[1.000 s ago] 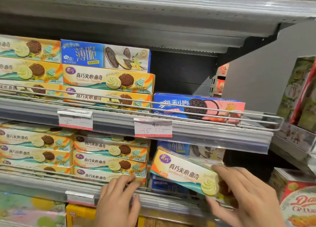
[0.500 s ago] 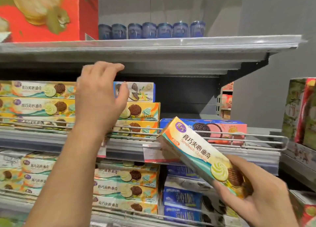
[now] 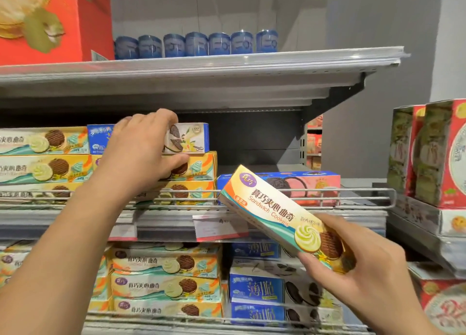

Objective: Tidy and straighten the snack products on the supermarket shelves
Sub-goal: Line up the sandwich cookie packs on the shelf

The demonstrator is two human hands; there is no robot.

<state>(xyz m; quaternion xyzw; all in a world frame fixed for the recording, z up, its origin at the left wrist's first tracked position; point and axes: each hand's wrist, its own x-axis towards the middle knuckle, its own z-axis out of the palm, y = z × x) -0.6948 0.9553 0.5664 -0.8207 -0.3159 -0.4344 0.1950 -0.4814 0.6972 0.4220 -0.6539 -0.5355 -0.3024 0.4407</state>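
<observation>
Grey steel shelving [image 3: 252,82]: three tiers were in view, wire rail [image 3: 302,191] along the front of the middle tier.
Orange-yellow stacks [image 3: 45,168]: sandwich cookie boxes lay flat, three high, on the left of the middle tier; more of the same sat on the tier below [image 3: 166,279].
Blue-and-pink Oreo box [image 3: 315,183]: lay flat behind the rail, right of the yellow stacks, with bare shelf above it.
Blue thin-biscuit box [image 3: 191,138]: sat on top of the right-hand yellow stack, odd one out among the yellow; matching blue boxes [image 3: 254,289] were on the lower tier.
Held sandwich cookie box [image 3: 274,213]: in the air in front of the rail, tilted, far end up-left, near end low-right.
Left hand [image 3: 141,148]: fingers over the top of the blue thin-biscuit box, thumb under its front edge, so it grasped that box.
Right hand [image 3: 360,279]: fingers and thumb wrapped round the lower right end of the held box, grasping it.
Relative position: the hands were well apart; the held box was right of and below the left hand, just in front of the Oreo box.
Handling, my read: long light carton, stiff enough on the edges, thin walls, biscuits inside likely brittle. Held by one end it would lever on the wrist. Better to take it mid-length across the narrow sides and squeeze lightly.
Risk: glossy card could slip; the rail could catch the far corner going in.
</observation>
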